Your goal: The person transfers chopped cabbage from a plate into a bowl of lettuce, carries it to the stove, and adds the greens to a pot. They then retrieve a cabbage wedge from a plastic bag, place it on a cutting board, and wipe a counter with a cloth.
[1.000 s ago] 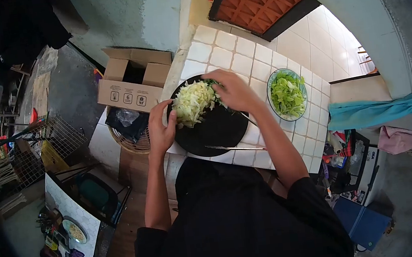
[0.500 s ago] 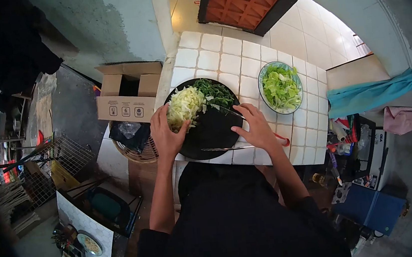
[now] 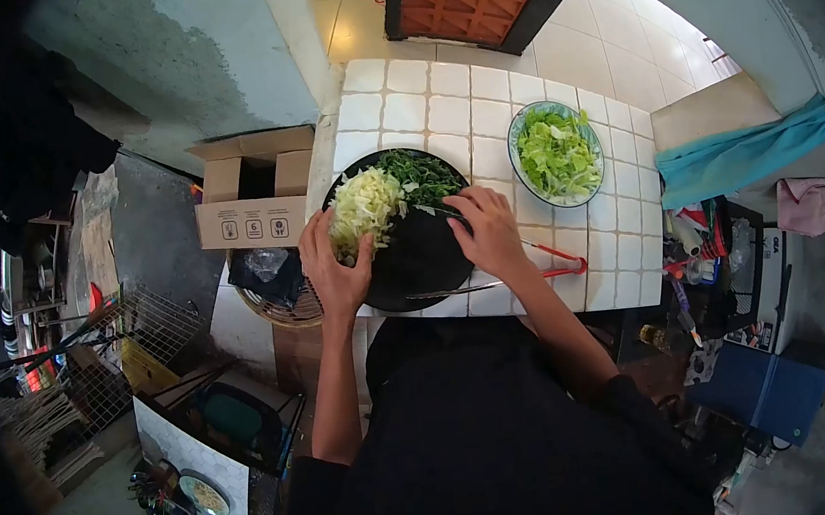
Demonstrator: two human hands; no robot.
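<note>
A round black board lies on the white tiled counter, bearing a heap of pale shredded cabbage and a pile of dark green chopped leaves. My left hand rests against the cabbage's left and near side, thumb and fingers apart. At the board's right edge is my right hand, its fingertips beside the dark greens; a thin stem or leaf edge shows at them, too small to make out. Tongs with red handles lie across the board's near edge, partly under my right wrist.
On the counter to the right stands a glass bowl of light green lettuce. An open cardboard box and a wicker basket are at the left. A teal cloth hangs at the right.
My right hand has shifted left and up toward the dark greens, uncovering more of the red tong handles. My left hand stays at the cabbage. The whole view has shifted slightly.
</note>
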